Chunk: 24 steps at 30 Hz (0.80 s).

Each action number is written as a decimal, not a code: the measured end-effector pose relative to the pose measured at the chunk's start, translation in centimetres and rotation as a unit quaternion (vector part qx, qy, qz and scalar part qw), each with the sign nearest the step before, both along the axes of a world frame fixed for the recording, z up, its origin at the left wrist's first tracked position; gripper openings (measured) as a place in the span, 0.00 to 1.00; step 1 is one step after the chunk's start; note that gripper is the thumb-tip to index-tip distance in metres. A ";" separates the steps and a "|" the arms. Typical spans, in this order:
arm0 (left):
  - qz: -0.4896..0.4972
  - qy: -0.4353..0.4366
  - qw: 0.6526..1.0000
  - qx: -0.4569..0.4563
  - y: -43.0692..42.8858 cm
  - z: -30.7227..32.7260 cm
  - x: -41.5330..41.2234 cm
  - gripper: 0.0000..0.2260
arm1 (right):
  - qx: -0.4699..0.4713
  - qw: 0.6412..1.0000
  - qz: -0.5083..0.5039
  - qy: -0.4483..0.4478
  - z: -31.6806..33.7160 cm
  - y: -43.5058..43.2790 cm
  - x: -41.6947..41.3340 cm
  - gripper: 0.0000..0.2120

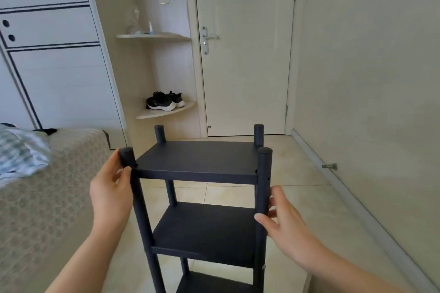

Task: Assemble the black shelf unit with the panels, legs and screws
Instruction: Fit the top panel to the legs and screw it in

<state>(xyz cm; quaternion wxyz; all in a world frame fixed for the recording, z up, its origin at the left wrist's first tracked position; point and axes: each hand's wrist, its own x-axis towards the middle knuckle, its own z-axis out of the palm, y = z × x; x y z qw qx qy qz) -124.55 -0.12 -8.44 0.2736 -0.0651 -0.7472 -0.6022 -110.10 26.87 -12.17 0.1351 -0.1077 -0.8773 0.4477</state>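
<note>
Presently, the black shelf unit point(202, 175) is standing upright on the tiled floor point(304, 173), occupying the centre and lower centre of the frame. Its top panel point(197, 156) and middle panel point(207, 226) are sitting level between four round legs, and a third panel is showing just at the bottom edge. All four leg tops are projecting above the top panel.

The left hand point(112, 188) is gripping the near-left leg point(140, 209) close to its top — thumb pressing on the front, fingers wrapping round behind. The right hand point(278, 219) is holding the near-right leg point(263, 173) lower down, at about the level of the middle panel — thumb lying across the front, fingers resting on the outer side. Those fingers are blurring slightly, so the firmness of the hold is not showing.

A bed point(47, 197) with a patterned cover is filling the left of the frame, just beside the unit. A closed door point(245, 54) is standing at upper centre, and a pair of black shoes point(164, 100) is resting on a corner shelf point(164, 113) to its left.
</note>
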 end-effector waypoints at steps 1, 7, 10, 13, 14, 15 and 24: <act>0.003 -0.005 1.000 0.011 0.2 -0.2 -0.4 0.21 | -0.004 1.000 0.007 -0.004 0.0 -0.2 0.3 0.14; 0.007 -0.017 1.000 0.013 0.8 -0.9 -1.9 0.21 | -0.013 0.999 0.033 -0.020 0.1 -0.9 1.0 0.16; -0.005 -0.021 1.000 0.012 0.9 -1.0 -1.3 0.22 | -0.024 0.999 0.044 -0.015 -0.1 -0.9 0.8 0.17; -0.022 -0.037 0.999 0.023 1.5 -1.1 -0.4 0.24 | -0.036 0.998 0.054 -0.017 -0.4 -0.5 0.6 0.18; -0.023 -0.039 0.999 0.019 1.8 -1.2 -0.1 0.25 | -0.044 0.997 0.056 -0.015 -0.5 -0.4 0.6 0.18; -0.022 -0.045 0.999 0.018 2.1 -1.3 0.2 0.27 | -0.050 0.997 0.058 -0.013 -0.6 -0.3 0.6 0.17; -0.019 -0.108 0.983 0.146 4.9 -0.4 3.8 0.34 | -0.085 0.993 0.083 -0.022 0.0 0.1 1.4 0.14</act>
